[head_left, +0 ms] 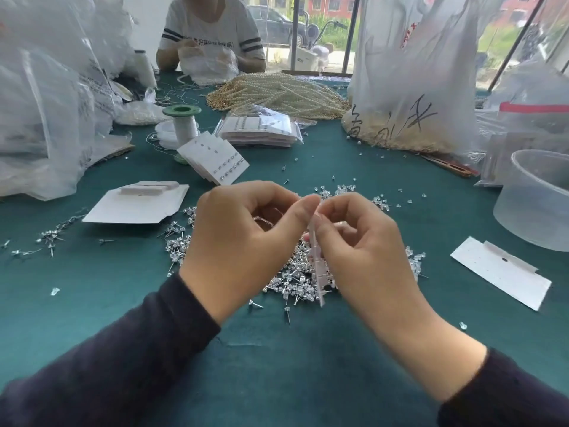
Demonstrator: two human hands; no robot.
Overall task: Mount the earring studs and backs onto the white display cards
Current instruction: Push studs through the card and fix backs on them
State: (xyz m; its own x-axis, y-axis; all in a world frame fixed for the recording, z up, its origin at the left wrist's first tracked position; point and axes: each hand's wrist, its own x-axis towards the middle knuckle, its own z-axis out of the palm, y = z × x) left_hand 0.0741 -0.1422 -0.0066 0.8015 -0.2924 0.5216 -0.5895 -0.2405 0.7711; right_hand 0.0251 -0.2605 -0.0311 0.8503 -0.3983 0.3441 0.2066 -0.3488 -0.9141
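Above the glittering heap of metal-post earring studs (289, 282), the right hand (363, 251) grips a thin white display card (318, 272) edge-on while the left hand (243, 238) pinches its top edge with curled thumb and forefinger, with bare green cloth-covered counter (277, 349) open toward the near edge and a translucent tub (535, 204) at the right.

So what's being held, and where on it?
The right hand grips a white display card, edge-on, by its upper half. The left hand pinches at the card's top edge; anything else in its fingertips cannot be told.
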